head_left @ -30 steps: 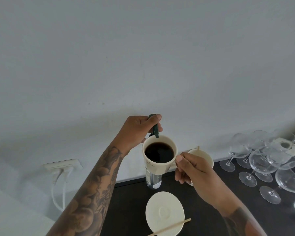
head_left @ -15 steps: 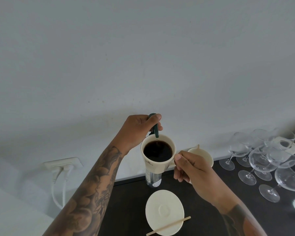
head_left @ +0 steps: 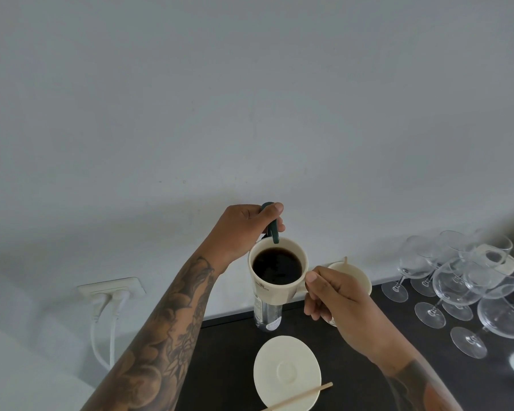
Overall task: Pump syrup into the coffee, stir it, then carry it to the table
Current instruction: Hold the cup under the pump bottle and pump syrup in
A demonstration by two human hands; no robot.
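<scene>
A cream cup [head_left: 272,290] full of black coffee [head_left: 277,266] is held in the air by my right hand [head_left: 336,304], which grips its handle. The cup sits right under the dark green pump spout [head_left: 274,229] of a clear syrup bottle [head_left: 267,317] standing on the dark counter [head_left: 229,366]. My left hand [head_left: 244,232] is wrapped over the pump head, thumb on top. Most of the bottle is hidden behind the cup. Below lie a cream saucer [head_left: 287,372] and a wooden stir stick [head_left: 301,396] resting across its near edge.
A second cream cup [head_left: 355,275] with a stick in it stands behind my right hand. Several upright wine glasses [head_left: 457,286] crowd the counter's right side. A wall socket with two white plugs [head_left: 110,290] is at the left, and a grey wall rises behind.
The cup has stayed under the spout with only slight shifts. The coffee surface rippled half a second ago under the spout. Both hands keep the same grips.
</scene>
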